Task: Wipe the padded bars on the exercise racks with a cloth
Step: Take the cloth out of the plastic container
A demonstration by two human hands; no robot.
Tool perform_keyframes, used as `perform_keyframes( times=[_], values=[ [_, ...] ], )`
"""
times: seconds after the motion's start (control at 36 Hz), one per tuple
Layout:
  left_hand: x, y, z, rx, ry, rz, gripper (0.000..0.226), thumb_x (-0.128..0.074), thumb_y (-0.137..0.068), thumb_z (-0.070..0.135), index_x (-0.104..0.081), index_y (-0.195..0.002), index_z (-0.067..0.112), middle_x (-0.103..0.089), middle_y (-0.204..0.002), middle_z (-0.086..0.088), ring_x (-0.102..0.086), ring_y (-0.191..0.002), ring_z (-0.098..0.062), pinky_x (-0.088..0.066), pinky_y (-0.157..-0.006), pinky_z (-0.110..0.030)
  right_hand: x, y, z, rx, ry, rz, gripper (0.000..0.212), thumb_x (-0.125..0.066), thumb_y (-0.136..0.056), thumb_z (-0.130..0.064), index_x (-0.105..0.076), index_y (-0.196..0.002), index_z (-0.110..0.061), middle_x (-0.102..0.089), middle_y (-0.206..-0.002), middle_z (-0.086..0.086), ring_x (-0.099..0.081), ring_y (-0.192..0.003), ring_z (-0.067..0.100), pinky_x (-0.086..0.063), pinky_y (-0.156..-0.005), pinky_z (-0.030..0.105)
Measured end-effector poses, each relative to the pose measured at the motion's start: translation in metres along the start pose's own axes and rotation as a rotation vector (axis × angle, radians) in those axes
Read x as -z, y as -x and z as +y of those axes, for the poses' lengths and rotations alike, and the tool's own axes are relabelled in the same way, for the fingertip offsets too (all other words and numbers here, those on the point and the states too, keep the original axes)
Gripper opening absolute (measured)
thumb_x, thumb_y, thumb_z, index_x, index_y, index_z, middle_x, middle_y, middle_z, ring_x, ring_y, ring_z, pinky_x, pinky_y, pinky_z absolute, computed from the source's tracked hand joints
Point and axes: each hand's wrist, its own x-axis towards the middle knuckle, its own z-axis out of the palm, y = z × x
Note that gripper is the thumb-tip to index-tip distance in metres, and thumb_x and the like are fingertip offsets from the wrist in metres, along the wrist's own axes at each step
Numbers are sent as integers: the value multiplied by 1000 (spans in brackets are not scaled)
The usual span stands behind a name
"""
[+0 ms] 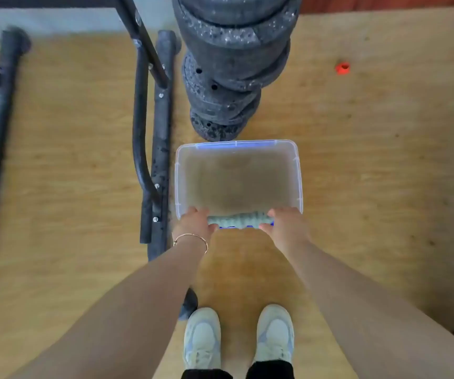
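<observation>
Pale sneakers [202,337] stand nearest. Past them I see the left hand [195,222] and right hand [286,224] each curled round an end of the twisted grey-green cloth [240,218], over the near rim of the clear tub [178,173]; black padded bars [231,50] stand beyond.

Tub [299,173] on floor [370,187] — rack [160,127] left; padded bars [228,64] behind; cloth [238,218] over near rim.
</observation>
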Motion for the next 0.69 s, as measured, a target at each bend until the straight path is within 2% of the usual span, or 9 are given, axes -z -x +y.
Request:
perform_keyframes(
  times=[0.11, 0.19, 0.31, 0.39, 0.44, 0.5, 0.61, 0.67, 0.69],
  values=[
    [-26, -19, -4, 54, 51, -9, 39, -55, -97, 43, -52, -131, 24, -47, -124, -5, -59, -105, -28, -53, -84, -42, -26, -17, 8, -24, 46, 4, 51, -54, -98, -51, -55, -137, -18, -56, -131, 6, -44, -128, 24, -44, -98, 32],
    [-43, -32, -7, 78, 82, 20, 35, -52, -98, 43, -54, -129, 26, -48, -122, -3, -57, -93, -24, -49, -77, -36, -42, -31, 13, -37, 33, 35, 45, -54, -99, -47, -59, -133, -19, -57, -127, 6, -46, -124, 24, -46, -91, 32],
    [-51, -40, -10, 87, 142, 89, 23, -53, -99, 36, -60, -117, 25, -50, -118, -3, -50, -80, -22, -44, -72, -32, -47, -41, 14, -62, -51, 94, 23, -58, -98, -31, -71, -114, -22, -57, -114, 4, -47, -117, 23, -40, -73, 28],
    [-45, -35, -9, 88, 201, 136, 14, -56, -97, 29, -63, -107, 22, -50, -112, -4, -53, -81, -26, -47, -73, -33, -42, -40, 12, -69, -152, 104, 14, -60, -96, -22, -72, -102, -18, -57, -109, 5, -48, -114, 23, -38, -71, 28],
    [-37, -25, -7, 76, 255, 161, 12, -59, -95, 27, -65, -103, 21, -51, -110, -4, -55, -91, -28, -51, -79, -36, -28, -31, 8, -81, -250, 91, 13, -58, -95, -18, -70, -101, -15, -57, -104, 3, -51, -108, 22, -38, -70, 28],
    [-23, -8, -4, 65, 328, 174, 12, -60, -94, 28, -66, -102, 22, -52, -109, -4, -55, -100, -29, -50, -83, -37, -8, -15, 2, -111, -382, 74, 13, -56, -95, -17, -68, -100, -14, -59, -100, 0, -55, -93, 19, -37, -65, 28],
    [26, 46, 6, 45, 536, 183, 14, -56, -97, 31, -59, -106, 20, -60, -104, 0, -57, -90, -24, -42, -74, -28, 50, 34, -8, -124, -654, 55, 7, -62, -91, -16, -65, -93, -11, -68, -95, 1, -62, -89, 20, -43, -64, 26],
    [59, 78, 14, 25, 619, 199, 15, -54, -99, 30, -55, -107, 18, -61, -97, 1, -57, -84, -23, -43, -72, -29, 85, 62, -14, -114, -707, 52, 5, -65, -91, -17, -63, -88, -12, -65, -85, -1, -58, -79, 18, -38, -52, 15],
    [76, 96, 18, 13, 655, 209, 14, -53, -99, 30, -53, -106, 18, -61, -93, 1, -57, -81, -22, -44, -70, -30, 104, 77, -17, -113, -735, 50, 7, -65, -91, -17, -62, -87, -13, -62, -79, -3, -55, -72, 17, -36, -48, 13]
  ],
)
